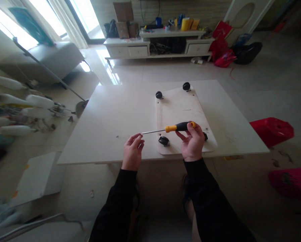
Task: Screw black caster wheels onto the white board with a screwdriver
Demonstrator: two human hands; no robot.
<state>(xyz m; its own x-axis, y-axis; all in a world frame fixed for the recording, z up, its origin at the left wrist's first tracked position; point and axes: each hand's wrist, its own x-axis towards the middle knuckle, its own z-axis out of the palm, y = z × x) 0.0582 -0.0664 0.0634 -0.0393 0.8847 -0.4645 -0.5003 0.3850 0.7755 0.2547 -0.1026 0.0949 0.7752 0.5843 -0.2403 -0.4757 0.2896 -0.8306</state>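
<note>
Over the table's (125, 111) near edge, my left hand (132, 153) pinches the screwdriver (170, 128) near its tip; my right hand (193, 143) holds its handle (182, 126). It should feel light and stiff, the handle gripping better than the slick shaft (154, 131). Past it lies a board (177, 107) with wheels (163, 140), then a cabinet (137, 51).

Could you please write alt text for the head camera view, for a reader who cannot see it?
A person's right hand grips the handle of a yellow-and-black screwdriver while the left hand pinches its tip, above a white table. On it lies a pale board with four black casters; a low cabinet stands beyond.
</note>
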